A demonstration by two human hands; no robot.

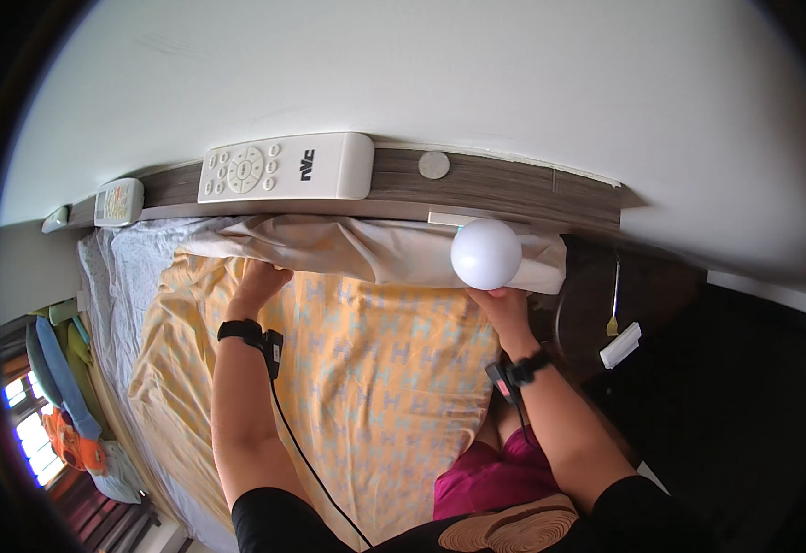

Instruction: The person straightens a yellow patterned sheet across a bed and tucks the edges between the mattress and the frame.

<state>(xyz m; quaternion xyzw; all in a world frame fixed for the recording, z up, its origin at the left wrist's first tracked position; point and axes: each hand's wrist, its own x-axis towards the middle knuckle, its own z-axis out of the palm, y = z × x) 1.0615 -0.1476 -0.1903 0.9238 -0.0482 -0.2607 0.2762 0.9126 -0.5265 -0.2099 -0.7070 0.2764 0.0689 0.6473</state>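
Note:
A yellow-orange patterned cloth, a blanket or sheet (pixel 375 366), lies spread over the bed in front of me, with its pale underside folded along the far edge. My left hand (pixel 266 280) grips the cloth's edge at the left, its fingertips hidden by the fold. At the right, my right hand (pixel 503 304) holds the same cloth near its corner, just below a round white globe (pixel 486 254) that hides part of the fingers. Both wrists wear black straps with small devices.
A dark wooden ledge (pixel 513 181) along the wall bears a white remote control (pixel 285 168), a second remote (pixel 119 202) and a round disc (pixel 434 165). A dark bedside table (pixel 586 304) stands right, with a fork-like utensil (pixel 613 304) and a white object (pixel 621 345).

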